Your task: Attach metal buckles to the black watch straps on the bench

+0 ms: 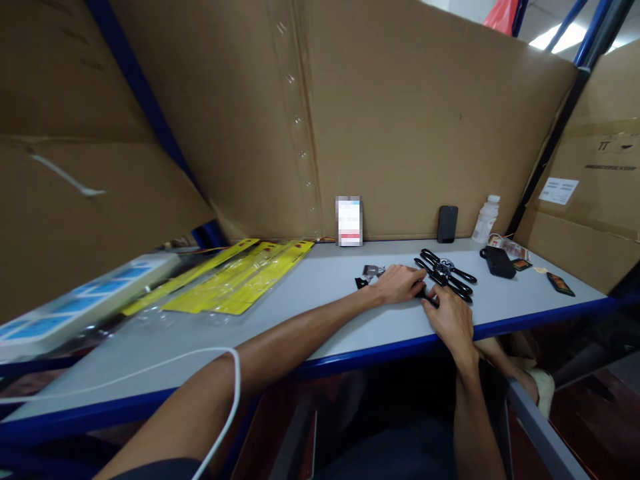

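Observation:
My left hand [399, 284] rests low over the table with its fingers curled onto a slim black-handled tool [431, 299]. From the near side, my right hand [450, 315] has closed fingers on the same tool, most of which the hands hide. Just beyond them lies a group of several black-handled tools with metal middles [443, 268]; their exact kind is hard to make out. Left of my left hand are a small metal piece [371, 270] and a small black piece [361, 283].
Yellow cards with clear plastic packaging [260, 280] and a white power strip-like box [90, 300] lie left. At the back stand a lit phone [349, 221], a dark phone [447, 224] and a bottle [485, 219]. A black case [499, 262] lies right. A white cable [150, 360] crosses the front.

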Motion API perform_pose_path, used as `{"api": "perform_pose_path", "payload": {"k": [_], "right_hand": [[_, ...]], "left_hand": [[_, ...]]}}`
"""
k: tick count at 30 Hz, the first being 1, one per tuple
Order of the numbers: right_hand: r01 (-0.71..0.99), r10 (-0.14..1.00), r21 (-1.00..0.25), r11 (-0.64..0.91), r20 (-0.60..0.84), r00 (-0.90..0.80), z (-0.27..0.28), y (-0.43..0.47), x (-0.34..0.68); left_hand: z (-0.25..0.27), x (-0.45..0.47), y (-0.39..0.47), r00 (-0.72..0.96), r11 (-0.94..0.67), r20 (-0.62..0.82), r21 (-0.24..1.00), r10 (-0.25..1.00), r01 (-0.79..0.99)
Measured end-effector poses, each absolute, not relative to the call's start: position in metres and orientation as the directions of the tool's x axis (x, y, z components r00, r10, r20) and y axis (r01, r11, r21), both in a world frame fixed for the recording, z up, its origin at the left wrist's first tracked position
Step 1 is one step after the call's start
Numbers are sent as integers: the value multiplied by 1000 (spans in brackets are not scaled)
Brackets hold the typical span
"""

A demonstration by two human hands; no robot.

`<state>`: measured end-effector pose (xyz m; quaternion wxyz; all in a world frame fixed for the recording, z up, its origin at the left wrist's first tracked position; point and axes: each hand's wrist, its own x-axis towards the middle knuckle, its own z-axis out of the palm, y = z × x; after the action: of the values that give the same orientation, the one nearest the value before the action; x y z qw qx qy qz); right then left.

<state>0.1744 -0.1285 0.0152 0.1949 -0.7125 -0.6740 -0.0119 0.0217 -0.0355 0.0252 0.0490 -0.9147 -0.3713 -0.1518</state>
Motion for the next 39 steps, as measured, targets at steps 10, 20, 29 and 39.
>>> {"api": "perform_pose_path", "payload": {"k": [10, 20, 29, 39], "right_hand": [[960, 956, -281, -10, 277, 91, 15, -128, 176], [959, 952, -283, -2, 293, 88, 13, -127, 176], [957, 954, -291, 2, 286, 85, 14, -127, 176], [958, 955, -285, -11, 282, 95, 14, -127, 176]], "left_hand": [[29, 5, -30, 814, -833, 258, -55, 520, 550], [25, 3, -28, 818, -836, 302, -105, 489, 539], [23, 2, -22, 824, -836, 289, -118, 487, 536], [21, 9, -28, 789, -849, 337, 70, 514, 523]]}}
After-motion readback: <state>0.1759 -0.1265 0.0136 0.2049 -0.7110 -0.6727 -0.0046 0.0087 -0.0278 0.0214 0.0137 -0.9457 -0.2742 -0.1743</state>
